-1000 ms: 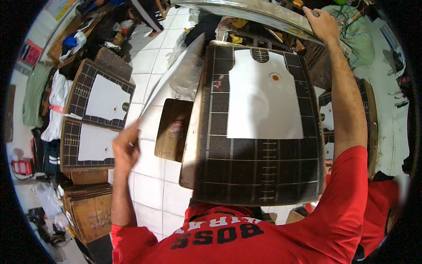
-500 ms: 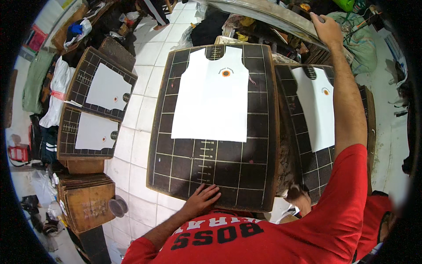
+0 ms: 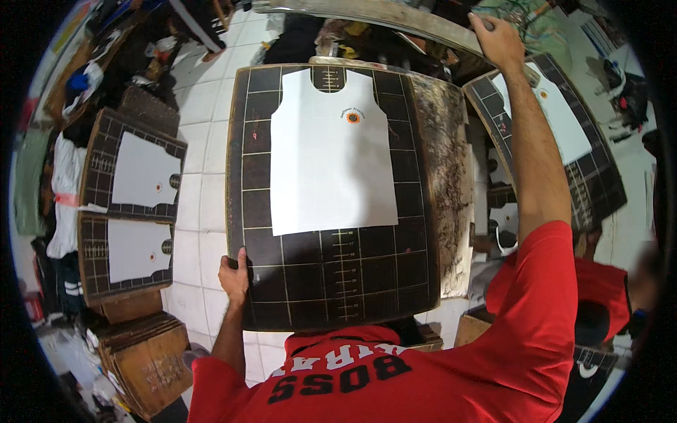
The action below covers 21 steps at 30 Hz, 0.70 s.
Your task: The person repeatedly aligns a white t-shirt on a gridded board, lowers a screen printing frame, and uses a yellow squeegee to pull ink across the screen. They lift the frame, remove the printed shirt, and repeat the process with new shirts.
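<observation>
Mid-frame, the white shirt panel [image 3: 324,166] already bears an orange emblem [image 3: 354,118], otherwise blank; our left hand [image 3: 235,278] grips the gridded board [image 3: 384,278], our right hand [image 3: 501,44] the upper bar [image 3: 395,15].

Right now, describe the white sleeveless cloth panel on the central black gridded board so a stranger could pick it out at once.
Find the large black board with pale grid lines at the picture's centre, the person's bare left hand at its left edge. On its upper part lies the white sleeveless cloth panel, looking larger than the other white panels around.
</observation>
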Each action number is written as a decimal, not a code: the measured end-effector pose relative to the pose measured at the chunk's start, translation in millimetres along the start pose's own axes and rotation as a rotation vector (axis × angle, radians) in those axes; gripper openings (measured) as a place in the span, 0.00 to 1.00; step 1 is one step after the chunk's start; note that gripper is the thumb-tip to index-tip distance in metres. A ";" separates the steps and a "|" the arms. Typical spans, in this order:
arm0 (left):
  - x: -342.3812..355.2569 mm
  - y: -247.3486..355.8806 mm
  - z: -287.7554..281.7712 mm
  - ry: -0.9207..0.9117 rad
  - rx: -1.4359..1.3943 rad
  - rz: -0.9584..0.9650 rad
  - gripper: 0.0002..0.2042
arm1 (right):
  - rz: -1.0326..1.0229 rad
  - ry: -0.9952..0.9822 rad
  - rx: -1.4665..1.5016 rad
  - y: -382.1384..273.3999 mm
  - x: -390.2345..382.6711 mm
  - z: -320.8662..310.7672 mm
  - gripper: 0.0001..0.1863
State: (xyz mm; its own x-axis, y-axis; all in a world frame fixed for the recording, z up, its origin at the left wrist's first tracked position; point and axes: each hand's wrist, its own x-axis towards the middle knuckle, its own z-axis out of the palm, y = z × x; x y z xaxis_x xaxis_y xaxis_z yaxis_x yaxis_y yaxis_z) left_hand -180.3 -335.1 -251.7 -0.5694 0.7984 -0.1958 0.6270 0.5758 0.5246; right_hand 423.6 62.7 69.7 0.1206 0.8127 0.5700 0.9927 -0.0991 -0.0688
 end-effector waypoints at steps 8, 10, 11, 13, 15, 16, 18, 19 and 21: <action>-21.3 64.3 39.9 -0.297 -0.060 0.312 0.35 | 0.038 0.048 0.138 -36.7 -1.6 -38.0 0.30; -23.5 69.1 42.7 -0.339 -0.105 0.342 0.34 | 0.048 0.001 0.166 -42.4 7.3 -42.8 0.30; -24.0 73.7 45.0 -0.344 -0.109 0.351 0.34 | 0.059 -0.025 0.164 -40.6 10.8 -44.3 0.30; -23.1 82.2 45.6 -0.363 -0.115 0.332 0.33 | 0.035 -0.020 0.147 -40.5 18.4 -44.9 0.30; -21.6 92.0 44.5 -0.389 -0.124 0.301 0.31 | -0.003 0.026 0.146 -38.2 24.8 -45.6 0.30; -21.3 96.7 43.6 -0.379 -0.097 0.306 0.31 | -0.023 0.050 0.145 -37.3 28.2 -46.5 0.30; -21.4 103.6 40.1 -0.349 -0.067 0.343 0.31 | -0.008 0.029 0.148 -38.5 36.9 -47.7 0.31; -21.9 105.9 38.0 -0.362 -0.074 0.332 0.31 | 0.012 -0.006 0.164 -38.0 41.4 -50.4 0.31; -23.1 108.6 34.6 -0.376 -0.077 0.301 0.31 | 0.047 -0.051 0.188 -38.5 49.5 -54.5 0.31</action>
State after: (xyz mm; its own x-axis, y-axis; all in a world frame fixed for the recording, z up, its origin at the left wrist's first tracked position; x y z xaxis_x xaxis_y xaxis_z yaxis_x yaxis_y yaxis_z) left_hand -80.7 -284.9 -218.9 -0.1281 0.9439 -0.3044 0.6855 0.3060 0.6606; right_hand 391.3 75.4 145.1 0.1621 0.8385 0.5202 0.9679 -0.0325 -0.2493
